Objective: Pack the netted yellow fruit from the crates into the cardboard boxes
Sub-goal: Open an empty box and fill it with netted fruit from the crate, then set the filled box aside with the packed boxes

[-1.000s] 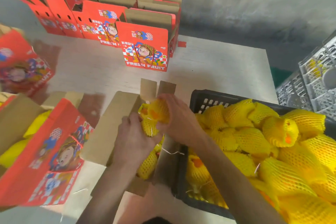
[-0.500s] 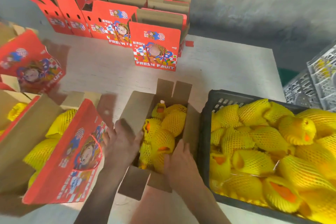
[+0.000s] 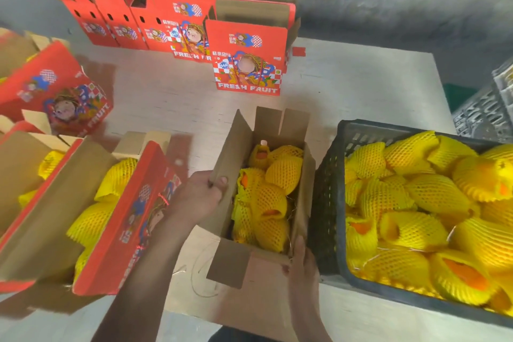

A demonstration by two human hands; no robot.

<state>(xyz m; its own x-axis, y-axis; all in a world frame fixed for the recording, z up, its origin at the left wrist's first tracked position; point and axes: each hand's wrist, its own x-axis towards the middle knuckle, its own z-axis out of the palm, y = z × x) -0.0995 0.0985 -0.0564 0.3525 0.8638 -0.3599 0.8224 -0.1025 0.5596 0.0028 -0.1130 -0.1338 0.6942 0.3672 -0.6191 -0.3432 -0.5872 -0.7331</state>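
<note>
A: Head view, the only one. We grip the open box (image 3: 263,194) at two places. Our left hand (image 3: 198,197) pinches the long left flap (image 3: 230,153), thumb over its edge toward the fruit, fingers behind. Why there?

B: We judge it keeps that flap spread so the mouth stays clear, and steadies the box. Our right hand (image 3: 301,264) sits at the near right corner, fingers extended flat against the wall. Whether the thumb hooks the rim, we cannot tell.

A: Netted fruit (image 3: 277,175)?

B: Just beyond our left thumb, inside the box, packed close to the rim. We count roughly five or six visible; lower layers hidden. No fruit in either hand.

A: Supply?

B: One black crate (image 3: 330,203) touching the box's right wall, just right of our right fingers. We judge it's parked there to shorten the reach. It holds more than a dozen netted fruit; exact count unclear.

A: Other boxes?

B: Left of our left wrist, one filled red box (image 3: 130,219) with fruit showing. One more red box (image 3: 55,100) lies further left. Far beyond our fingertips, about six empty red boxes (image 3: 247,58) stand with flaps up, staged for filling, we suppose. A grey crate (image 3: 488,111) sits far right.
</note>
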